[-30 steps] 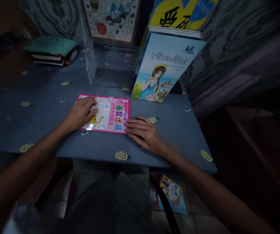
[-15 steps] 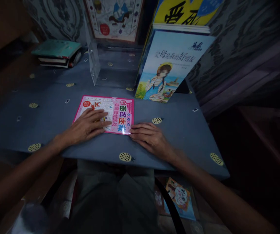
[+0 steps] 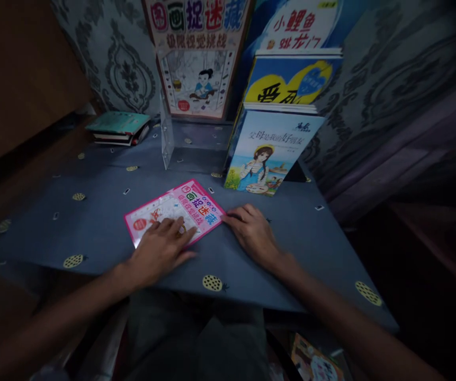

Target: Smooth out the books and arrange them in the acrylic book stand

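A pink picture book (image 3: 201,231) lies closed and slantwise on the dark cloth-covered table. My left hand (image 3: 164,246) rests palm down over its lower front edge, fingers spread on the cover and thumb off to the near side. At the book's right corner, my right hand (image 3: 253,233) has its fingers drawn together, with the tips on that corner; the thumb is mostly hidden beneath them. Part of the cover's drawing is hidden under the left fingers.
Behind the book, a clear acrylic stand (image 3: 166,135) faces a large upright pink-titled book (image 3: 199,74). Blue and yellow books stand at right, a light-blue book (image 3: 269,153) in front. A few books (image 3: 118,127) lie stacked at far left. Another book (image 3: 315,362) lies below the table.
The pink book has turned anticlockwise, its right end swinging away from me. My left hand has shifted right and nearer its front edge. The view has tilted up, showing more standing books.
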Demonstrator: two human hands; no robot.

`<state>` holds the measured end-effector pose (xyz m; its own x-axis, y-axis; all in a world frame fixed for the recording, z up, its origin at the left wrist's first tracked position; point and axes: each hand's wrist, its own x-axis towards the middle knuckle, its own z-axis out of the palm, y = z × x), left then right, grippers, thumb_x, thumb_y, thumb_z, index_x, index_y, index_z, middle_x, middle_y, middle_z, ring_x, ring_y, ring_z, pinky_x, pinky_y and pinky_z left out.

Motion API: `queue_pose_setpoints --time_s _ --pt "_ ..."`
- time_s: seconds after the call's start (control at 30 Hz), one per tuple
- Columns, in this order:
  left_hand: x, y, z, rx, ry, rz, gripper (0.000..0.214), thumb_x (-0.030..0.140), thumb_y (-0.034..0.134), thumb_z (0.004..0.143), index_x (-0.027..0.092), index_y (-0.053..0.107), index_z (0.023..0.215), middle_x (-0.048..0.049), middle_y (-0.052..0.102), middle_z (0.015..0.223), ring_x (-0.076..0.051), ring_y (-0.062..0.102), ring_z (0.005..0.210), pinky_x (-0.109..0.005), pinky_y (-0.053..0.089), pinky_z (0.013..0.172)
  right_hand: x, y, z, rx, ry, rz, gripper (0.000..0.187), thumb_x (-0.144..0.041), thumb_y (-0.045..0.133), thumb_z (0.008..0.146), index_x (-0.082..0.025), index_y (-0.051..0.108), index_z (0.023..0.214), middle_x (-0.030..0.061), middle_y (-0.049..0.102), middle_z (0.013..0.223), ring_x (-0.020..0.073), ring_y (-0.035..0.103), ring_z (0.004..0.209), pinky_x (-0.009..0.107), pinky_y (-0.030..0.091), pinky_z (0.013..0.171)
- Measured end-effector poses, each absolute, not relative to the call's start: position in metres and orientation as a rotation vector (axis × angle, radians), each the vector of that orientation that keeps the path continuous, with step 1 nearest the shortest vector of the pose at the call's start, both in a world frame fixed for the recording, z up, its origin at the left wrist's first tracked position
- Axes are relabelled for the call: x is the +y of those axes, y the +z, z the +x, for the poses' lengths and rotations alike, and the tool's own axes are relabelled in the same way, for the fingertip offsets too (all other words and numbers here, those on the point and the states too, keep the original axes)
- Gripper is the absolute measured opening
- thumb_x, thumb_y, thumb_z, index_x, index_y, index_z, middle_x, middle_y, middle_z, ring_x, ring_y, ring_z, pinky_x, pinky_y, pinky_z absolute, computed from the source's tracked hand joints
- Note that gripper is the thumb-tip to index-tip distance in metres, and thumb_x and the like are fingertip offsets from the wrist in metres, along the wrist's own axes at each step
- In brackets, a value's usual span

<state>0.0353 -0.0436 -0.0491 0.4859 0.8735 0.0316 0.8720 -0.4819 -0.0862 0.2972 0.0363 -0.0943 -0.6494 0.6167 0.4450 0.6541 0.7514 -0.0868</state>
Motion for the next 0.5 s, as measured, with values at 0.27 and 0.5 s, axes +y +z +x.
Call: queue_pose_setpoints --time_s 0.27,0.5 --pt "0.009 -0.050 0.008 -1.627 -0.166 -2.717 0.035 0.029 0.046 0.105 0.021 0.065 0.133 -0.0117 0.062 0.141 -0.029 0.057 0.127 -0.047 0.050 0.104 0.034 -0.079 0.267 -2.528 0.010 -1.307 0.028 -0.021 0.049 0.103 -0.014 0.075 0.110 0.0134 0.071 0.099 0.0272 0.059 0.092 0.038 0.049 0.081" --pt "0.021 -0.063 0.003 -1.719 -0.148 -2.480 0.042 0.031 0.046 0.104 0.016 0.059 0.140 -0.0165 0.063 0.140 -0.034 0.058 0.124 -0.053 0.048 0.102 0.057 -0.084 0.252 -2.450 0.270 -1.276 0.040 -0.030 0.052 0.103 -0.008 0.065 0.134 0.0191 0.069 0.131 0.0336 0.059 0.117 0.049 0.048 0.100"
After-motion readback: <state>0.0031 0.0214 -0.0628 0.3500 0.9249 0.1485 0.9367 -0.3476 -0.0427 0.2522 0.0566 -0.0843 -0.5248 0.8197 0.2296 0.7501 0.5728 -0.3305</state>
